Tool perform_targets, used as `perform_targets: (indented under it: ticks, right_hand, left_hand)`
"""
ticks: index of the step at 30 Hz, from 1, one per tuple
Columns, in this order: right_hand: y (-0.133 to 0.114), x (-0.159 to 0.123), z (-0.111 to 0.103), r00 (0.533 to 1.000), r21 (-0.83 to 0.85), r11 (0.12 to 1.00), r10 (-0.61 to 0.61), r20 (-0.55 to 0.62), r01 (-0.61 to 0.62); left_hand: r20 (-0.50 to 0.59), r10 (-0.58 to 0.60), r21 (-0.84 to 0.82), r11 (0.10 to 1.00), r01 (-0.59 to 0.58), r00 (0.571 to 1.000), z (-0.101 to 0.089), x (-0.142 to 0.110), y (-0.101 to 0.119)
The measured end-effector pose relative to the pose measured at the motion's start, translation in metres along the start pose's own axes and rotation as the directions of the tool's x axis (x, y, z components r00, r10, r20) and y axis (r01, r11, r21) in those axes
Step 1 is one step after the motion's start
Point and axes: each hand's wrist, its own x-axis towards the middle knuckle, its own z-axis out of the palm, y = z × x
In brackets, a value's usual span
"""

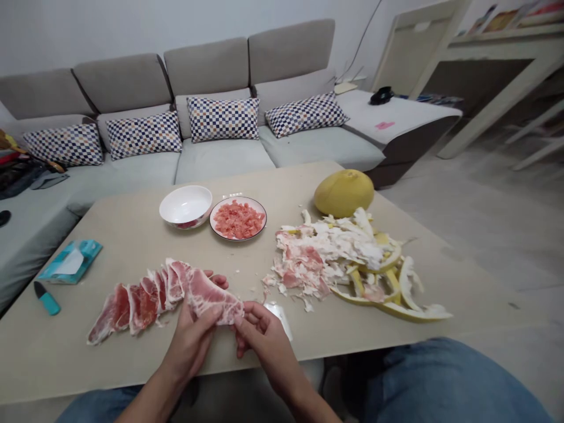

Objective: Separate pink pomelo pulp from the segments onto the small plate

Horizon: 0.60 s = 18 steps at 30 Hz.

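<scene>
A pomelo segment (209, 294), pink with white membrane, is held up over the near edge of the table. My left hand (191, 329) is closed around its left side, thumb in front and fingertips showing behind. At its right end, my right hand (259, 332) pinches the tip between thumb and fingers. Several more pomelo segments (143, 298) lie in a row on the table just left of my hands. Beyond them stand a plate of peeled pink pulp (238, 219) and a white bowl (185, 205).
A heap of white membrane and pith (326, 252) with yellow peel strips (396, 288) covers the table's right side. Behind it sits a whole pomelo (343, 192). At left are a tissue pack (73, 261) and a small teal-handled knife (47, 299). A grey sofa (220, 158) stands behind.
</scene>
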Motion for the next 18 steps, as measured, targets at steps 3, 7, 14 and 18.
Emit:
perform_targets:
  ticks: [3, 7, 14, 18]
  right_hand:
    - [-0.004, 0.000, -0.001, 0.993, -0.019, 0.995, -0.101, -0.068, 0.100]
    - [-0.011, -0.002, 0.000, 0.977, -0.167, 0.970, -0.193, -0.094, 0.176]
    - [-0.007, 0.001, 0.002, 0.955, -0.228, 0.946, -0.264, -0.135, 0.229]
    - [-0.006, 0.003, 0.001, 0.958, -0.180, 0.953, -0.265, -0.110, 0.243]
  left_hand:
    - [-0.019, 0.068, 0.237, 0.970, -0.061, 0.998, 0.004, -0.003, 0.001]
    - [-0.063, 0.107, 0.362, 0.929, -0.077, 0.992, 0.011, -0.005, 0.005]
    - [-0.190, 0.133, 0.300, 0.951, -0.071, 0.973, 0.020, -0.012, 0.004]
    - [-0.181, 0.016, 0.134, 0.991, 0.008, 0.983, 0.015, -0.012, -0.001]
